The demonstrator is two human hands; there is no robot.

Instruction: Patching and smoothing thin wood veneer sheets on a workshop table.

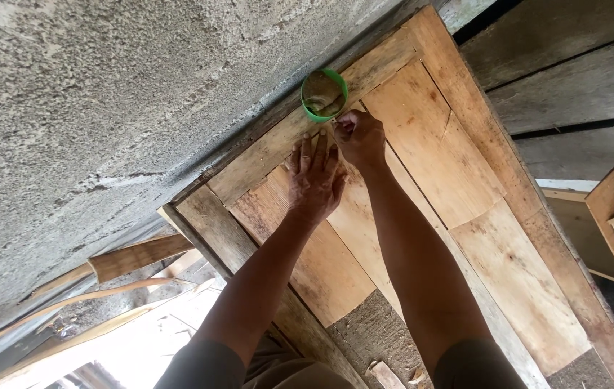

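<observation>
Green cup (323, 94) (brownish inside) sits on the wooden frame's (278, 144) top edge, just beyond the pinched-closed right hand (359, 138); left hand (314, 180) lies flat, open.

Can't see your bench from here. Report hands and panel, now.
Left hand flat on wooden panel. Right hand pinched shut at frame edge, content unseen. Green cup just beyond fingers.

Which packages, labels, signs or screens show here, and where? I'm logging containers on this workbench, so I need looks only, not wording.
Green container: small, round, open-topped, standing on the wooden frame just beyond the right hand; bright green rim, brownish contents that cannot be told.
No labels, signs or screens are in view.
The left hand lies flat on the plywood panel, beside the right hand.
</observation>
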